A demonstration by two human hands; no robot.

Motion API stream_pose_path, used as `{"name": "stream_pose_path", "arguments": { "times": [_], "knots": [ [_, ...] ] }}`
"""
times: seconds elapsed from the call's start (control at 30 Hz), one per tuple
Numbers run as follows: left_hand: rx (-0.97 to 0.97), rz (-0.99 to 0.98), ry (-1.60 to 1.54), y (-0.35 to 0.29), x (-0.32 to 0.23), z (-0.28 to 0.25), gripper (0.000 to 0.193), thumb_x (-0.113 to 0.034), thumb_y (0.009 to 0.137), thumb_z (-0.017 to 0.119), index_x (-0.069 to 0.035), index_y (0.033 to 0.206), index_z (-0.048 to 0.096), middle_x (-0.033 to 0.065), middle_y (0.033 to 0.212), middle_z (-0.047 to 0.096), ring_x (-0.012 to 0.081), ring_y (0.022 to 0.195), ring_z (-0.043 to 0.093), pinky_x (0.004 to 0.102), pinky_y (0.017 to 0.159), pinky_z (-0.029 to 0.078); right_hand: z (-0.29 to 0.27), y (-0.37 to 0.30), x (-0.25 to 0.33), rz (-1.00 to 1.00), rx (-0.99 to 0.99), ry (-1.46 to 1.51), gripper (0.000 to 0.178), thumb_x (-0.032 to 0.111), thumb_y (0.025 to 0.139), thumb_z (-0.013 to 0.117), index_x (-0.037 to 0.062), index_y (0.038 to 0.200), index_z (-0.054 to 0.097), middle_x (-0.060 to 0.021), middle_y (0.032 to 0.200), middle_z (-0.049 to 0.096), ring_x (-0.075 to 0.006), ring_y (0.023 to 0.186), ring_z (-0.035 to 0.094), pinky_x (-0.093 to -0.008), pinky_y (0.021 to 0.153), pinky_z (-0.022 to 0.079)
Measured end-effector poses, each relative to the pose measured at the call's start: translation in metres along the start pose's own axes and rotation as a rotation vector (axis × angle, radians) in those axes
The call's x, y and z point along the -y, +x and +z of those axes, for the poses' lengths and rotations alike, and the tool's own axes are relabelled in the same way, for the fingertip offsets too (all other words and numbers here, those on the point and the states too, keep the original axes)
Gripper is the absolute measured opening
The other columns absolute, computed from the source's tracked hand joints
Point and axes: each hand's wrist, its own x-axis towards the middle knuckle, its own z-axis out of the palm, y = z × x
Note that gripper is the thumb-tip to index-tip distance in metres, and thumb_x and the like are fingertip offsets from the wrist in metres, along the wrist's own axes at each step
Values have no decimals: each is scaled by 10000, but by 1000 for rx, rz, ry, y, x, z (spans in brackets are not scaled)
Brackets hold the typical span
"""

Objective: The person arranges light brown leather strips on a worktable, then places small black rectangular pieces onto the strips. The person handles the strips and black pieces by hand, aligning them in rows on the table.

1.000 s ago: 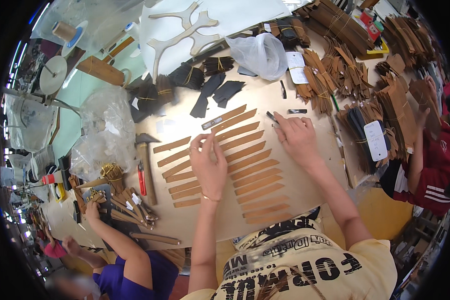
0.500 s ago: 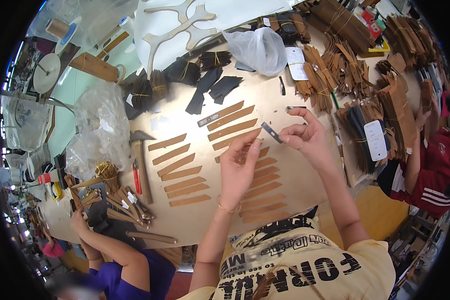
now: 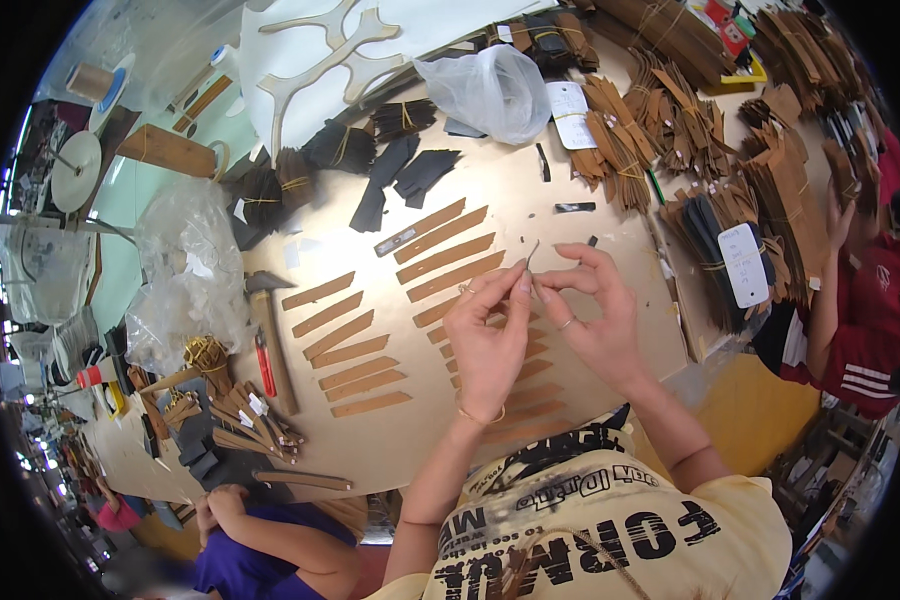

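Note:
Above the table, my left hand (image 3: 488, 338) pinches a small dark strip (image 3: 533, 252) between thumb and forefinger. The strip is seen nearly edge-on, its lower end hidden by my fingertips. My right hand (image 3: 602, 325) is closed in a pinch at the same strip, its fingertips against those of my left hand. Beneath and beside my hands lie rows of brown leather strips (image 3: 358, 381), slanted at one end. At the head of the right row, a grey slotted metal plate (image 3: 398, 240) rests on a strip. Short black strips (image 3: 574, 207) lie beyond my right hand.
A hammer (image 3: 272, 350) and red-handled tool (image 3: 265, 366) lie left of the rows. Black pieces (image 3: 425, 178), a clear plastic bag (image 3: 490, 92) and tied brown bundles (image 3: 620, 135) stand farther back. One co-worker in purple (image 3: 270, 560) sits left, another in red (image 3: 875, 325) right.
My right hand has come left and down against my left hand. The dark strip has turned from face-on to edge-on. The purple-clad co-worker's hands have moved together, and the whole view has shifted slightly.

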Motion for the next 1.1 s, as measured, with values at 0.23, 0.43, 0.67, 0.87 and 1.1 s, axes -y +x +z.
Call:
{"name": "stream_pose_path", "arguments": {
  "times": [0.23,0.43,0.67,0.87,1.1],
  "knots": [
    [37,66,90,0,0,3,194,-52,939,647,23,1103,717,94,953,686,103,714,590,228,639,490,-15,3,1,33,104,-3,109,54,910,663,-43,961,673,-97,843,670,-170,720,601,-283,675,475],
    [98,87,195,-7,-4,8,215,-35,940,618,27,1127,703,107,979,674,130,730,606,248,646,506,-18,6,4,17,184,-41,119,55,926,637,-56,961,659,-119,798,607,-220,671,575,-308,612,460],
    [83,98,255,-10,-7,10,232,-14,930,602,30,1135,701,119,987,661,133,700,596,246,608,488,-20,7,3,31,214,-102,122,51,928,628,-53,985,651,-137,827,617,-251,690,600,-329,620,474],
    [93,106,274,-7,-5,10,234,-11,928,602,30,1137,700,118,992,652,130,665,577,245,581,474,-18,8,1,-7,200,-141,123,24,911,628,-61,998,647,-150,849,632,-290,724,624,-343,656,487],
    [94,118,301,-8,-6,12,237,-15,929,604,30,1141,700,109,996,643,108,627,545,242,562,458,-16,10,0,7,171,-107,115,56,907,633,-27,977,670,-146,819,623,-329,680,620,-386,618,487]
  ]
}}
